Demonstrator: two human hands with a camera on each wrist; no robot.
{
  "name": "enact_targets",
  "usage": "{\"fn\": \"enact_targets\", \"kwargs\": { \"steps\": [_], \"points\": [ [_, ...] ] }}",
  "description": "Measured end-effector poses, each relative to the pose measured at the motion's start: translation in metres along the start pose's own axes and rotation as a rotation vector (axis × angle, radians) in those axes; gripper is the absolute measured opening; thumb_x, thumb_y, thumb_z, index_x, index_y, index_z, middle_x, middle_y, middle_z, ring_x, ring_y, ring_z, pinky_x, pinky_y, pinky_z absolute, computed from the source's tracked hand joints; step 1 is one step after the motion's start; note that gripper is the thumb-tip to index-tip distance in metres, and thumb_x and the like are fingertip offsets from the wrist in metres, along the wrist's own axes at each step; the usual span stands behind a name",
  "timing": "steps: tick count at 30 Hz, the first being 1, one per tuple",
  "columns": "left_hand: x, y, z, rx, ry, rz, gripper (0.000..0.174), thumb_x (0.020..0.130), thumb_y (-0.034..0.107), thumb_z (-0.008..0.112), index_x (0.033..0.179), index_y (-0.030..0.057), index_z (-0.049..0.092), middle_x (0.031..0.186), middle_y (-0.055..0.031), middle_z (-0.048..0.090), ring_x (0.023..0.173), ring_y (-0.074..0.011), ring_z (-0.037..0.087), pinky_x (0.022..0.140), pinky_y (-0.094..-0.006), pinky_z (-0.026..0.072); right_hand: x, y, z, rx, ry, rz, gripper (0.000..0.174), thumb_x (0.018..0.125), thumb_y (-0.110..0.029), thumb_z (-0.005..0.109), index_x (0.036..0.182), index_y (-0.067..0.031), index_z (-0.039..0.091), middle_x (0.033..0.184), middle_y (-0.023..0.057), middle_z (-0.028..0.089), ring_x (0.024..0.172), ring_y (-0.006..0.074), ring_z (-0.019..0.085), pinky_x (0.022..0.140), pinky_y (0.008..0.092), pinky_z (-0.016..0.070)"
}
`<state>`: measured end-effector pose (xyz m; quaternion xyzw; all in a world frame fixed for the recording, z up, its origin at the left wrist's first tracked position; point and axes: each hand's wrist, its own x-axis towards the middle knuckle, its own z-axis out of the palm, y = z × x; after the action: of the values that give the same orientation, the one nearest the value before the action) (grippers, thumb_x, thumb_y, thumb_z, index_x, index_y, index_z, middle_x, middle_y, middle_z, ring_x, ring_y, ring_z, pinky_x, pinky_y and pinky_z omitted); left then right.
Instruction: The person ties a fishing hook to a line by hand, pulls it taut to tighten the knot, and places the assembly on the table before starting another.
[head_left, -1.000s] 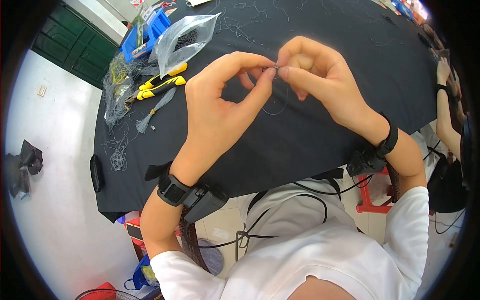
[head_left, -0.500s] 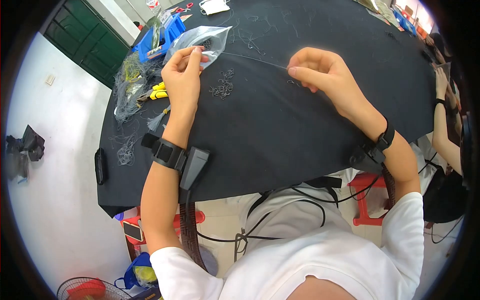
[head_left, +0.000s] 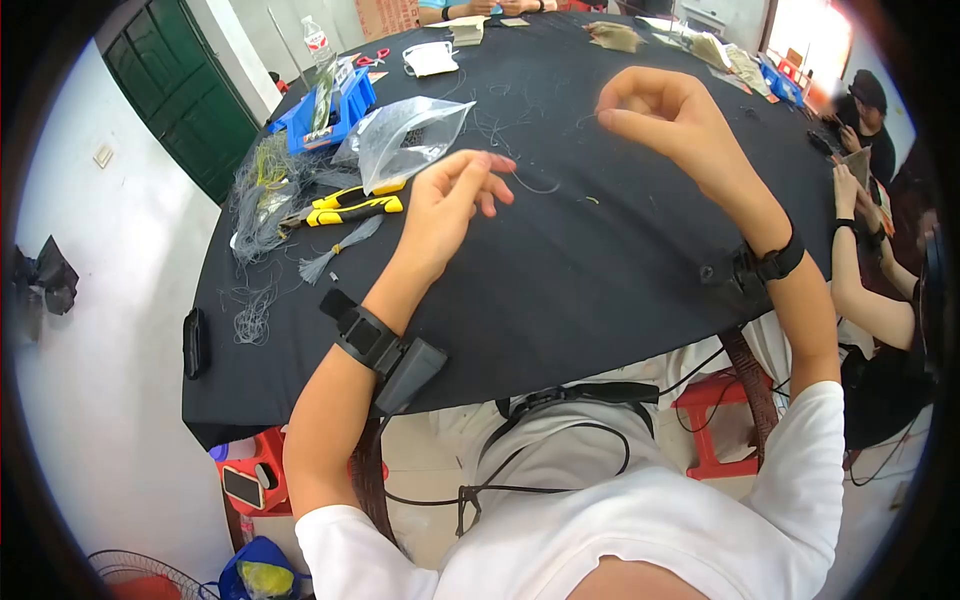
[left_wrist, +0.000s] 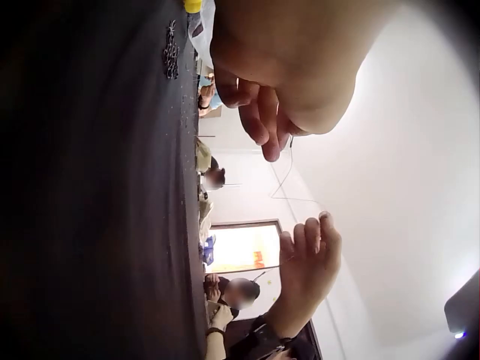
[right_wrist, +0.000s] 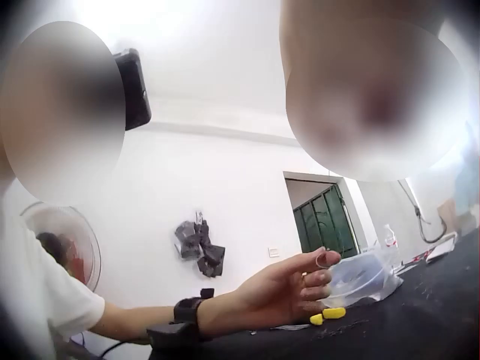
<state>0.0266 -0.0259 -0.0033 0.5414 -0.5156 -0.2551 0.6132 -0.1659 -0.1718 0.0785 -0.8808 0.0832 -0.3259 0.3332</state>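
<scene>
My left hand [head_left: 445, 205] is over the near left of the black-covered table, thumb and index finger pinching a small fish hook [right_wrist: 322, 260] at their tips. Its other fingers are spread loosely. From these fingertips a thin, clear fishing line [head_left: 537, 188] hangs in a slack curve. The line [left_wrist: 282, 182] stretches toward my right hand [head_left: 675, 125], which is raised farther right with thumb and index finger pinched together on it. A small pile of dark hooks [left_wrist: 171, 52] shows on the table in the left wrist view; in the head view my left hand covers it.
A clear plastic bag [head_left: 400, 140], yellow-black pliers [head_left: 355, 208], a tied bundle of line [head_left: 340, 250] and tangled line [head_left: 262, 215] lie on the left. Behind them stands a blue bin [head_left: 345, 110]. Other people sit along the right and far edges, one person's arm [head_left: 870, 300] close by.
My hands were together at first, then drew apart with the line pulled straight. Now my left hand has come back toward me and rightward, the right hand is farther out, and the line is slack.
</scene>
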Motion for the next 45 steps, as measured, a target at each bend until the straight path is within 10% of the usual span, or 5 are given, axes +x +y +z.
{"fn": "enact_targets", "kwargs": {
  "steps": [14, 25, 33, 37, 45],
  "points": [
    [-0.002, -0.01, 0.005, 0.004, -0.115, -0.092, 0.029, 0.094, 0.024, 0.046, 0.095, 0.0011, 0.064, 0.072, -0.0023, 0.06, 0.063, -0.0058, 0.05, 0.058, -0.0189, 0.0379, 0.001, -0.006, -0.051, -0.383, -0.076, -0.033, 0.014, 0.079, -0.016, 0.06, 0.079, -0.0031, 0.063, 0.053, -0.0091, 0.031, 0.047, 0.0007, 0.027, 0.044, 0.0219, 0.0202],
    [-0.002, -0.008, 0.008, -0.014, -0.06, 0.006, 0.026, 0.093, 0.021, 0.049, 0.09, -0.0001, 0.065, 0.068, -0.002, 0.059, 0.062, -0.0059, 0.05, 0.058, -0.0195, 0.0392, -0.03, 0.029, -0.045, -0.409, -0.487, -0.044, 0.012, 0.073, -0.015, 0.061, 0.074, -0.0031, 0.065, 0.067, -0.0016, 0.056, 0.056, 0.0049, 0.045, 0.051, 0.0205, 0.035],
    [-0.005, -0.002, 0.012, -0.022, -0.086, -0.004, 0.028, 0.094, 0.023, 0.047, 0.094, 0.0008, 0.064, 0.068, 0.0004, 0.057, 0.06, -0.0037, 0.047, 0.055, -0.0172, 0.0342, -0.023, 0.026, 0.029, 0.315, -0.535, 0.348, 0.055, 0.083, -0.024, 0.065, 0.127, 0.0001, 0.043, 0.113, 0.0127, 0.06, 0.056, 0.0079, 0.054, 0.049, 0.0198, 0.0407],
    [-0.003, -0.008, 0.011, -0.043, 0.042, -0.012, 0.028, 0.094, 0.023, 0.047, 0.092, 0.0008, 0.064, 0.068, 0.0002, 0.058, 0.058, -0.0034, 0.046, 0.053, -0.0164, 0.0322, -0.013, 0.036, 0.042, 0.392, -0.608, 0.346, 0.018, 0.084, -0.017, 0.059, 0.093, -0.0006, 0.061, 0.078, 0.0056, 0.065, 0.056, 0.0071, 0.055, 0.049, 0.0191, 0.0402],
    [-0.003, -0.014, 0.008, 0.018, 0.042, -0.043, 0.028, 0.095, 0.024, 0.046, 0.093, 0.0031, 0.063, 0.067, 0.003, 0.054, 0.058, -0.0021, 0.044, 0.053, -0.0165, 0.0312, -0.005, 0.03, -0.041, 0.0, -0.446, 0.358, 0.018, 0.083, -0.023, 0.062, 0.087, -0.0049, 0.063, 0.074, 0.0014, 0.06, 0.061, 0.0065, 0.055, 0.054, 0.0206, 0.0407]
  ]
}}
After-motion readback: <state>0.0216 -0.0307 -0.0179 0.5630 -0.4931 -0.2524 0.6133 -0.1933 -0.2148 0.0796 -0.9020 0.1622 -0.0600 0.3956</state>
